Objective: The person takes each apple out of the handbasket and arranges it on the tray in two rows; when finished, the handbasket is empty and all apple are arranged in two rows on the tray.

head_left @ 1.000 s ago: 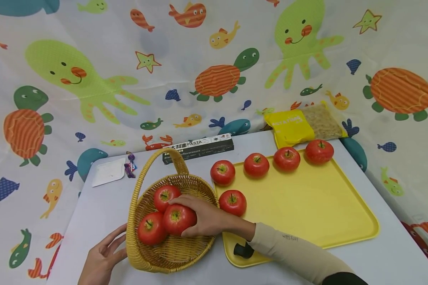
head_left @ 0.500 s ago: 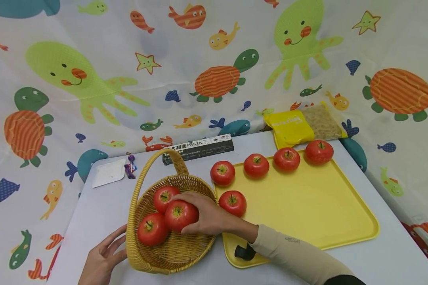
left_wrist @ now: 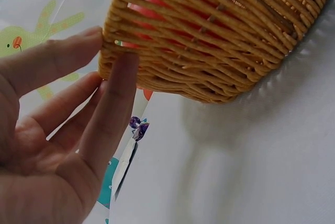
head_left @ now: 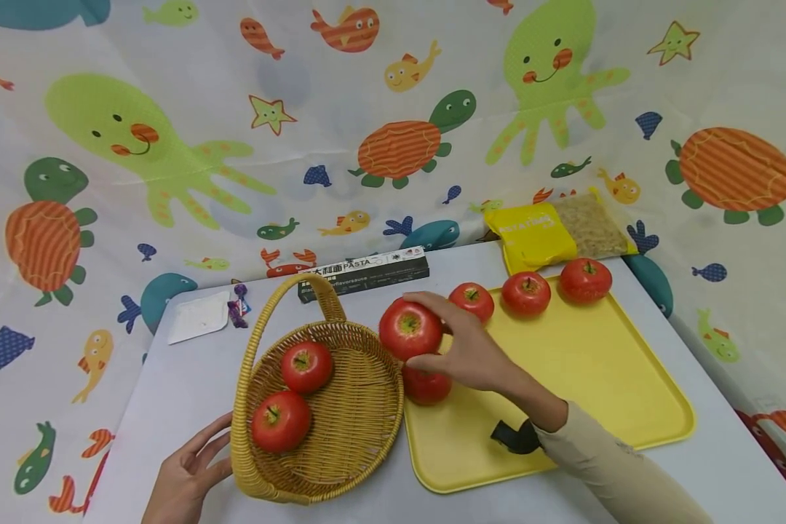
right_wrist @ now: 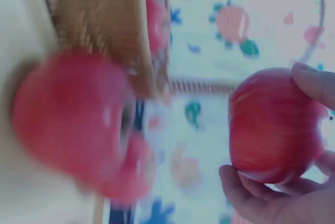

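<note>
My right hand (head_left: 471,349) grips a red apple (head_left: 410,329) by its sides. It holds the apple in the air beside the wicker basket (head_left: 340,477), over the tray's left end. Two apples lie in the basket, one at the back (head_left: 306,366) and one nearer (head_left: 281,421). My left hand (head_left: 190,469) touches the basket's left side with extended fingers; in the left wrist view its fingertips meet the woven wall (left_wrist: 209,51). Below the held apple, another apple (head_left: 427,388) is partly covered. The right wrist view shows the held apple (right_wrist: 277,124) sharply.
A yellow tray (head_left: 583,386) lies to the right, with several apples along its back edge, such as one (head_left: 526,294). Behind stand a pasta box (head_left: 367,274) and a yellow bag (head_left: 530,233). A white card (head_left: 199,317) and purple-wrapped candies (head_left: 238,309) lie at left.
My right hand has lifted an apple out of the basket and carried it right and away from me, over the tray's left edge. My left hand stays against the basket.
</note>
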`<state>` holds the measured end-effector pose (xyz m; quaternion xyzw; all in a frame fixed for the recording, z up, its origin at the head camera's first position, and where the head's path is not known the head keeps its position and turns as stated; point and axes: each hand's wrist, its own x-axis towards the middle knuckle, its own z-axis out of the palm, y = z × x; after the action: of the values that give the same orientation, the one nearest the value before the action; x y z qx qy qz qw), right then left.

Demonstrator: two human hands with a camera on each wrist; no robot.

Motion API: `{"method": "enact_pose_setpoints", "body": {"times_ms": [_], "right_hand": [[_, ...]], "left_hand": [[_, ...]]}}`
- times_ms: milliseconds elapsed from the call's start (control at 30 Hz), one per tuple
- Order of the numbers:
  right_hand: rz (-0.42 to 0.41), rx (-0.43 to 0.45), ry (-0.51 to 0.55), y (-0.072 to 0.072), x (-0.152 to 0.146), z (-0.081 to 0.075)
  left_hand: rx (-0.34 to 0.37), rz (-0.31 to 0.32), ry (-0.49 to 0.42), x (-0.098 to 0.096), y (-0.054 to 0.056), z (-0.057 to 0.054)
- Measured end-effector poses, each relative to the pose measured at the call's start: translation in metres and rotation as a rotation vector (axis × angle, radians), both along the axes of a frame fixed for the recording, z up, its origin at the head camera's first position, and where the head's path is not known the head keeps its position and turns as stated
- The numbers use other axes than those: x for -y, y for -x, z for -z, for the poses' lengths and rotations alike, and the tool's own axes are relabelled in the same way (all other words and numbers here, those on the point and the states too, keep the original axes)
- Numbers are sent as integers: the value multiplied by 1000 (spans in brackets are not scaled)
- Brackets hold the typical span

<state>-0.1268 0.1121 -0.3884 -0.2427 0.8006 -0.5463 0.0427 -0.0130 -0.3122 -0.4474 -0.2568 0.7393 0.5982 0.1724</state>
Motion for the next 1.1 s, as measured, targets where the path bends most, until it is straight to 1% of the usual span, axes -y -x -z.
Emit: {"method": "enact_pose_setpoints", "body": {"times_ms": [67,133,267,400,533,700,833,1100], "right_hand": [[68,4,-11,0,-20,1],[133,20,-22,-1,-38,5],[244,83,-65,-5,-67,22],[303,155,-146,-13,-84,41],[300,193,-201,-19,-91,58],[269,179,-220,-22,-91,74],[262,178,-220,-22,-89,79],[256,197,-235,-20,-86,81]], "left_hand": [[-3,5,1,0,0,0],[0,6,3,-1,0,-1],[4,6,3,-1,0,-1],[6,9,2,0,1,0],[11,12,9,1,2,0],[15,14,20,1,2,-1],[19,19,26,-1,2,-1],[4,15,16,-2,1,-3]]}}
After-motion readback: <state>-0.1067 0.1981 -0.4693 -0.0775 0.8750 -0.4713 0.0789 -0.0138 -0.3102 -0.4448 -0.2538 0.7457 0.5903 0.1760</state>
